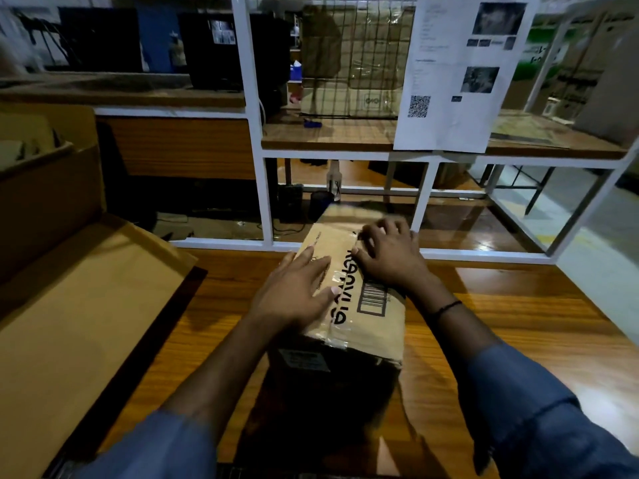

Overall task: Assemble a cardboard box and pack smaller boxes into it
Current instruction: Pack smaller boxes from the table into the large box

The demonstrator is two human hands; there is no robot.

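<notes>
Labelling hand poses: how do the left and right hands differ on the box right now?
The left hand lies flat, fingers straight, on the cardboard box top; the right hand has bent fingers, tips down. The left hand sits nearer the person, left of the printed lettering; the right hand is farther along, on its right. Only the right wrist wears a black band. Both rest on the top, gripping nothing.

Large black lettering runs along the top of the cardboard box (387, 326), upside down and partly under the left hand (294, 292) and right hand (390, 257); no word reads clearly. A barcode (373, 299) sits beside it. A printed sheet (449, 63) beyond the bench's far edge carries a QR code (419, 106); its text is blurred.
</notes>
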